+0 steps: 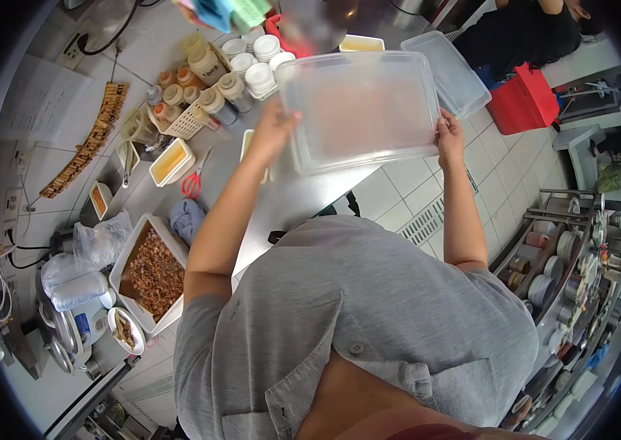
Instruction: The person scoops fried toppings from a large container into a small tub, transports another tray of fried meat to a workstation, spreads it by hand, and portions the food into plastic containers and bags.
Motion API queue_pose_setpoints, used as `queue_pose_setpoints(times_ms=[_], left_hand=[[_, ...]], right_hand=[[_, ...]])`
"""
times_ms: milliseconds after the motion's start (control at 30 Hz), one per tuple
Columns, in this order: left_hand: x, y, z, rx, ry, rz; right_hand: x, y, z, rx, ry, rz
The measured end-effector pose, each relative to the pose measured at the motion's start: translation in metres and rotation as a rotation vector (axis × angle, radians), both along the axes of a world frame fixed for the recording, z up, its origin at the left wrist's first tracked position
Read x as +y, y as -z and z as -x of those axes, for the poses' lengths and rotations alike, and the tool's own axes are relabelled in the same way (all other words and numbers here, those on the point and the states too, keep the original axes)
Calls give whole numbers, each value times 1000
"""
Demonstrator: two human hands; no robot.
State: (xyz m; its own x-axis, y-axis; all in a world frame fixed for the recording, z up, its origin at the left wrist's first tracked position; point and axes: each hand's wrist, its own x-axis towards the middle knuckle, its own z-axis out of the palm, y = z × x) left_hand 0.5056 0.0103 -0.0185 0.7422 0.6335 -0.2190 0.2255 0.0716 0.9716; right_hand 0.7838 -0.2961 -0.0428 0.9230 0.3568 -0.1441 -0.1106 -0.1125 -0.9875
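Note:
A large rectangular translucent plastic container (365,110) is held up in front of me, over the steel counter's edge. My left hand (274,132) is closed on its left side, somewhat blurred. At the lower right corner, my right hand (450,137) pinches the rim. A pinkish tone shows through the plastic; I cannot tell whether it is inside or behind. Just beyond the right corner is another clear plastic piece, a lid or shallow box (451,73). Red-handled scissors (191,185) lie on the counter left of my left forearm.
White cups (259,75) and squeeze bottles in a basket (178,123) stand along the wall. A white tub (121,264) of brown crumbly food sits at the left. Another person (519,40) is at the upper right by a red bin (523,101). Dish shelves (567,271) line the right.

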Motion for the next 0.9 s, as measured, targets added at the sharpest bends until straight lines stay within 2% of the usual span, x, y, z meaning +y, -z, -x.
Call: queue_pose_setpoints(times_ms=[67,133,167,200,233,367,533,633,667,700,733,767,833,867,900], left_hand=[[-22,12,-19,3,39,12],[-36,35,-34,7,62,30],[-38,49,-41,155,1,-132],[-37,59,-47,307,-62,-292],[-38,63,-51,313,-83,-287],[-32,68,-56,330,-86,-344],[-26,81,-56,331,-64,-308],[-26,76,-54,320,-57,-247],[-28,73,-52,324,-95,-74],[-33,64,-52,325,-126,100],[-41,56,-48,326,-103,107],[-48,47,-40,372,-44,140],[-52,44,-26,420,35,166],[-52,50,-18,448,121,235],[-54,52,-12,477,202,305]], right_hand=[[-7,17,-32,17,26,69],[-10,46,-58,-99,74,210],[-14,60,-67,-99,56,213],[-16,75,-78,-313,60,341],[-14,83,-85,-531,63,463],[-12,98,-96,-516,80,540],[-8,89,-97,-301,13,309],[-16,75,-95,-242,-81,308],[-19,72,-93,-235,-72,314],[-23,70,-93,-119,-60,357],[-32,67,-93,-1,-43,400],[-42,57,-89,0,-21,409],[-57,34,-74,315,-152,420],[-64,38,-72,322,-135,422],[-70,45,-69,372,-170,277]])
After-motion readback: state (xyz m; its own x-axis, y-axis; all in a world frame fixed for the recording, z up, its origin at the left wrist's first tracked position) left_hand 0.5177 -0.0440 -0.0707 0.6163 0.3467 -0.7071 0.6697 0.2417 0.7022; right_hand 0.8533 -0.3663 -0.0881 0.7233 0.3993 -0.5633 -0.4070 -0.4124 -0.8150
